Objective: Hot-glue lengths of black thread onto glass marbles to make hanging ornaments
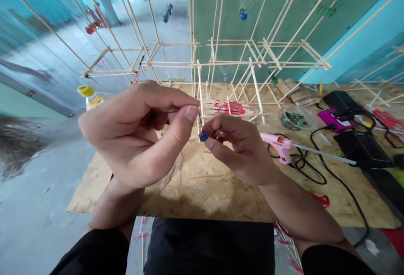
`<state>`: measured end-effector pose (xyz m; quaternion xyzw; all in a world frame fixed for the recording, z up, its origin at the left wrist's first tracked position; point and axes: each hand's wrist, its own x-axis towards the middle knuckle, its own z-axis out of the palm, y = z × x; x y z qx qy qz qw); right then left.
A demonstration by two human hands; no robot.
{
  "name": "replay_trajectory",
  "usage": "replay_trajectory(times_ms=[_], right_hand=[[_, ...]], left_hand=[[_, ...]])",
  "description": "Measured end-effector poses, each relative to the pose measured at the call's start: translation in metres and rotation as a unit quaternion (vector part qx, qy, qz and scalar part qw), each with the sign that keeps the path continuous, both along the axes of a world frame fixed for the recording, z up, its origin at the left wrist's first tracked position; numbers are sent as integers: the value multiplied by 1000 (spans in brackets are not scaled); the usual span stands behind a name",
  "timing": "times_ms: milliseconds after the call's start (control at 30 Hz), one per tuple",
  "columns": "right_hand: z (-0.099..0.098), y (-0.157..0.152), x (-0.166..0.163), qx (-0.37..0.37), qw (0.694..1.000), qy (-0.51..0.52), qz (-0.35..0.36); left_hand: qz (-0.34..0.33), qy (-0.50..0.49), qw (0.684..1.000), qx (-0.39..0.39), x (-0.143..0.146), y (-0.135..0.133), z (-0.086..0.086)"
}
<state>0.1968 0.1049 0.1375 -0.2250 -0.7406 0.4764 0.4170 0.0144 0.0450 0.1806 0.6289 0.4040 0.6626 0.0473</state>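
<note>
My left hand (142,136) is closed in a pinch on a thin dark strand (200,119), which could be wire or thread. The strand runs down to a small blue glass bead (204,137). Thumb and fingertips of my right hand (236,148) grip that bead, just below and right of the left fingertips. Both hands are raised over the front of the wooden board table (202,186). Behind them stands a frame of thin wooden sticks (199,89), with blue glass beads (243,14) hanging above it.
A pink glue gun (282,146) lies right of my right hand, near black cables. Farther back are a clear bowl (298,119) of green glass pieces and a purple-and-black device (331,119). Red-wrapped stick bundles (232,108) lie behind my hands. A yellow-capped bottle (86,94) stands left.
</note>
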Motion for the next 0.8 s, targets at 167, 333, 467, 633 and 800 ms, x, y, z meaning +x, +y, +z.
replay_trajectory(times_ms=[167, 333, 467, 633, 800], right_hand=[[-4, 3, -1, -2, 999, -32, 4], [-9, 4, 0, -25, 999, -44, 10], [-13, 4, -2, -77, 997, -30, 3], [-12, 3, -4, -99, 995, -6, -9], [-10, 4, -4, -103, 995, -2, 5]], left_hand=[[48, 27, 998, -33, -1, 3, -2], [72, 50, 996, -6, -2, 8, -2], [93, 77, 992, -22, -1, 9, 0], [89, 65, 994, -21, 0, 11, -1], [56, 90, 994, -32, 0, 10, -2]])
